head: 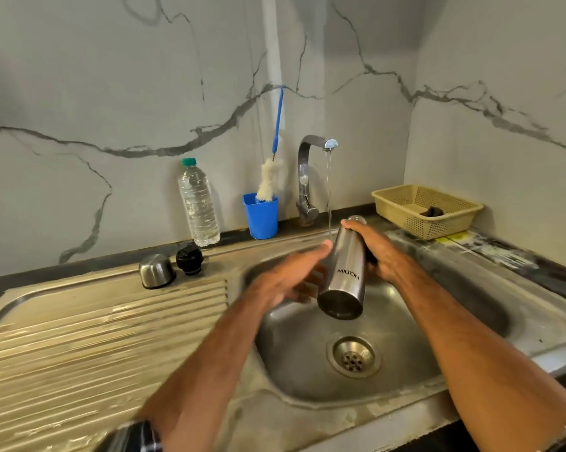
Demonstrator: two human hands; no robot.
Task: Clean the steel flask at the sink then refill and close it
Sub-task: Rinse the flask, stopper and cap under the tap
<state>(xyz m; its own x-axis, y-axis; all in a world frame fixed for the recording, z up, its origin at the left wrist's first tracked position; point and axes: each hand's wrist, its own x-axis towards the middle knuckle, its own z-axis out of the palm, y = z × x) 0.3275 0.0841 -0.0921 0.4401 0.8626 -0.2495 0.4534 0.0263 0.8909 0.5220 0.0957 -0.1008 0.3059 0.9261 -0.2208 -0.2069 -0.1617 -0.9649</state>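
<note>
While the right hand [376,253] grips the steel flask [346,282], the flat left hand [289,282] touches its side.

Looks like a home kitchen: steel sink [291,353] with ribbed drainboard [95,337], running tap [307,177] against marble-patterned wall panels [112,93], bottle brush [270,181] standing in a blue cup [261,220], beige mesh basket [405,203] on the counter [503,256].

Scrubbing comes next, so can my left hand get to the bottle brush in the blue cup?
Probably yes: the left hand grips nothing, and nothing stands between it and the bottle brush in the blue cup.
</note>
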